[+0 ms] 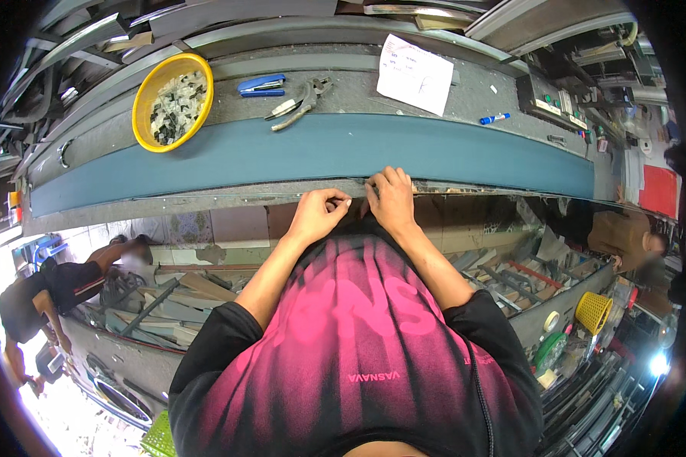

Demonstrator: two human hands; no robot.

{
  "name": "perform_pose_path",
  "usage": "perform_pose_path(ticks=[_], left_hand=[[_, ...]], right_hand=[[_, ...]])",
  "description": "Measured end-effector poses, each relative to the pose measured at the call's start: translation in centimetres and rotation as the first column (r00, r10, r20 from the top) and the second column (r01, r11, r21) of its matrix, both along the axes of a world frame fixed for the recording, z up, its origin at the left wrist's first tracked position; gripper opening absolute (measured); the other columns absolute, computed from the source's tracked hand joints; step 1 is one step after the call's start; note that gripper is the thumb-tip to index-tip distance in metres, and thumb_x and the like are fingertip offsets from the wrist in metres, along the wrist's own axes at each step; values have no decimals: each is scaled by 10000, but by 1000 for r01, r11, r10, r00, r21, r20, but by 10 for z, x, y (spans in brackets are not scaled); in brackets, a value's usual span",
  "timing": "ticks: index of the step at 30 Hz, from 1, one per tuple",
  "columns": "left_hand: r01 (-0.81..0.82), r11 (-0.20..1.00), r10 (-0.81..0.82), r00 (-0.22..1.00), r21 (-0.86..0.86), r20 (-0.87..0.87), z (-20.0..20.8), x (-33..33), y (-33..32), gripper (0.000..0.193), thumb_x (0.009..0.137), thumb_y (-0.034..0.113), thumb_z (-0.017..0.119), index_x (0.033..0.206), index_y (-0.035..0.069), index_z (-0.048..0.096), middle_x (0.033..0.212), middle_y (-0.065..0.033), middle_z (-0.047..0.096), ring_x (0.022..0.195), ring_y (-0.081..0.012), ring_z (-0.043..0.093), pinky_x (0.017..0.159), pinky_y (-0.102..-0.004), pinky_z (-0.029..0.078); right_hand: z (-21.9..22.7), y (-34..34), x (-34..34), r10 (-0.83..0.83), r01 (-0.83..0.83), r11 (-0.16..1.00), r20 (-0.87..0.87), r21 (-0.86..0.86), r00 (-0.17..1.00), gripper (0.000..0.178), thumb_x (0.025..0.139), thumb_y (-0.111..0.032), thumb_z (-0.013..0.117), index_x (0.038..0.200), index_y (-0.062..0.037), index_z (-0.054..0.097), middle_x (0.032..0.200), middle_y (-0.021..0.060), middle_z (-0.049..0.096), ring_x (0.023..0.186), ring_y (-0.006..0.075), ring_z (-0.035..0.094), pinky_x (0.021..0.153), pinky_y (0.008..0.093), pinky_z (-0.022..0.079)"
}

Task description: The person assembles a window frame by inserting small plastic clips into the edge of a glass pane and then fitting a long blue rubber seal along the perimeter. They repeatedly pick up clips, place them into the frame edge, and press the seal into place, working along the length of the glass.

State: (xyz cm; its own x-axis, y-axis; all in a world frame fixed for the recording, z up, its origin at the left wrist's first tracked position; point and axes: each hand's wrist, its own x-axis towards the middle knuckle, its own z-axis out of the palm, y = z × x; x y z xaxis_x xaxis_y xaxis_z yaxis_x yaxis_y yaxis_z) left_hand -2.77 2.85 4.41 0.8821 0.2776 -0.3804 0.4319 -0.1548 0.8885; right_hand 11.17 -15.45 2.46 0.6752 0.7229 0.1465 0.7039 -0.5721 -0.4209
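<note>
A long blue-grey sheet, looking like mesh or fabric, lies along the bench in front of me. My left hand is just off its near edge, thumb and fingers drawn together in a pinch. Whatever is between those fingertips is too small to name. Close on its right, my right hand has bent fingers at the sheet's near edge, by a thin dark strip. Its thumb side is turned toward the left hand, and its grip is partly hidden.
Along the bench's far side are a yellow basket of small clear and black pieces, a blue stapler, cutting pliers, a paper sheet and a blue marker. Other people are behind, left and right. Offcuts fill a rack behind me.
</note>
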Motion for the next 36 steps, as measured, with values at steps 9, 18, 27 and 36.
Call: perform_pose_path(ticks=[9,18,27,36], left_hand=[[74,997,-76,994,-31,-72,-4,0,-13,274,1024,222,790,1148,-14,853,887,-90,829,760,-118,734,758,-328,599],[16,991,-23,998,-131,-53,-22,-8,-14,272,1045,171,769,1193,-50,824,897,-64,815,742,-87,703,716,-295,579],[-22,991,13,998,-134,-68,-20,-14,-12,268,1047,170,766,1203,-40,825,919,-73,830,745,-90,706,731,-295,588],[19,946,-29,999,-322,-24,-13,-18,-12,214,1058,132,736,1158,-29,835,985,-79,849,884,-127,762,838,-321,613]], right_hand=[[-4,-2,-5,-51,45,989,43,141,998,140,913,-145,875,1029,-95,815,978,67,680,970,315,628,863,471,486],[-8,-2,-10,-47,33,979,65,201,997,153,902,-128,879,1040,-112,815,974,59,661,950,308,621,854,466,478],[-15,1,-8,-28,4,983,126,181,992,167,902,-134,873,1034,-97,777,981,67,658,964,314,619,841,467,458],[56,0,-30,132,-64,987,-499,150,857,150,903,-127,761,959,-13,682,908,103,669,892,254,654,816,414,532]])
